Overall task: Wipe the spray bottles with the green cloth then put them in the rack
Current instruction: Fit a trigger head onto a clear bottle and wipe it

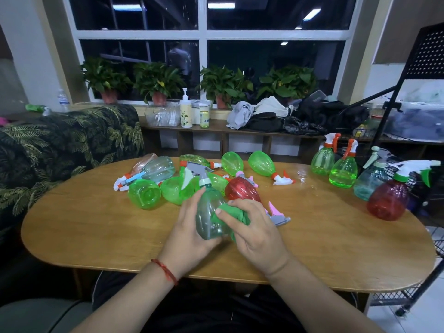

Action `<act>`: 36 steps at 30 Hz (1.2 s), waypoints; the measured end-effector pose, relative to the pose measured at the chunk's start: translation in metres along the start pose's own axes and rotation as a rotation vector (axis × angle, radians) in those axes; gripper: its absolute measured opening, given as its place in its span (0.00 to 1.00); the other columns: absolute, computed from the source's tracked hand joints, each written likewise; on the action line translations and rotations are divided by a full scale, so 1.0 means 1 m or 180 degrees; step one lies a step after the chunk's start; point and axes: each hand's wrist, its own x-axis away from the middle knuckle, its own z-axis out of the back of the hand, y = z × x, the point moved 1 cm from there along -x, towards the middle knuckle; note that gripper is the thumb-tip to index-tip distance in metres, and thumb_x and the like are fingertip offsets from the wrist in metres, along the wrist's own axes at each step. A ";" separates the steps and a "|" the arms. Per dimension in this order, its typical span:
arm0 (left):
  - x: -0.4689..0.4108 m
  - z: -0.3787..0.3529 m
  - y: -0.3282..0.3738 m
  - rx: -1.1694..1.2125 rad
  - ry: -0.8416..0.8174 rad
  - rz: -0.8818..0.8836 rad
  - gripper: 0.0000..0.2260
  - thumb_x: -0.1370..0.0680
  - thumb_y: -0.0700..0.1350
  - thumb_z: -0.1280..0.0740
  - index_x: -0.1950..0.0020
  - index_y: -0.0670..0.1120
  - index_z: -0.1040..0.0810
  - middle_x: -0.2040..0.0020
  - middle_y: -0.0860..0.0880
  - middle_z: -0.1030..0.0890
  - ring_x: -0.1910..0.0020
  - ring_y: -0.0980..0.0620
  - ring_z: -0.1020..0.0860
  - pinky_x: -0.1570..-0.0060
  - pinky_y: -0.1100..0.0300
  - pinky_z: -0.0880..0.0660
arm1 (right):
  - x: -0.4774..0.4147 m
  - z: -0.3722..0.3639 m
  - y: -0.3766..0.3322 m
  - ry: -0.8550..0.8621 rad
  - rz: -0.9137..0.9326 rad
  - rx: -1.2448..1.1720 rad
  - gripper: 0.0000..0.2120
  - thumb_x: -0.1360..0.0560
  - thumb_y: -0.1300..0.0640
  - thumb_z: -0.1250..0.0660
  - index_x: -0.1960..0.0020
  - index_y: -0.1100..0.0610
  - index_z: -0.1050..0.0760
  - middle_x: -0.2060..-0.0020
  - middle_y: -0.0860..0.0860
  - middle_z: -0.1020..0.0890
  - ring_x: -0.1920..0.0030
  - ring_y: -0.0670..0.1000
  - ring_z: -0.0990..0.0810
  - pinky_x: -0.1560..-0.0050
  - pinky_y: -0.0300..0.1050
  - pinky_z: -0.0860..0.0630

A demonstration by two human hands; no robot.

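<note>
My left hand [189, 231] grips a teal-grey spray bottle [208, 212] with a grey trigger, held upright over the table's near middle. My right hand [254, 233] presses the bunched green cloth [228, 216] against the bottle's right side. Behind lies a pile of several spray bottles on their sides, mostly green [144, 193], with a red one [241, 189] just behind my right hand. At the far right several bottles stand upright: two green [343, 173], a teal one [370, 180] and a red one [388, 200], beside the black wire rack [408, 97].
The oval wooden table [96, 227] has a loose pink and grey trigger head [278, 216] to the right of my hands. A leaf-patterned sofa [60, 150] stands left. A low shelf [240, 133] behind holds clothes, a pump bottle and potted plants.
</note>
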 end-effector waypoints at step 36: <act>0.000 0.001 -0.003 0.0490 0.0111 0.0377 0.51 0.36 0.63 0.16 0.20 0.66 0.40 0.27 0.55 0.24 0.30 0.54 0.22 0.30 0.45 0.23 | 0.002 -0.001 0.003 0.0047 -0.0146 -0.0600 0.20 0.16 0.68 0.37 0.29 0.56 0.18 0.35 0.59 0.21 0.34 0.58 0.20 0.35 0.54 0.21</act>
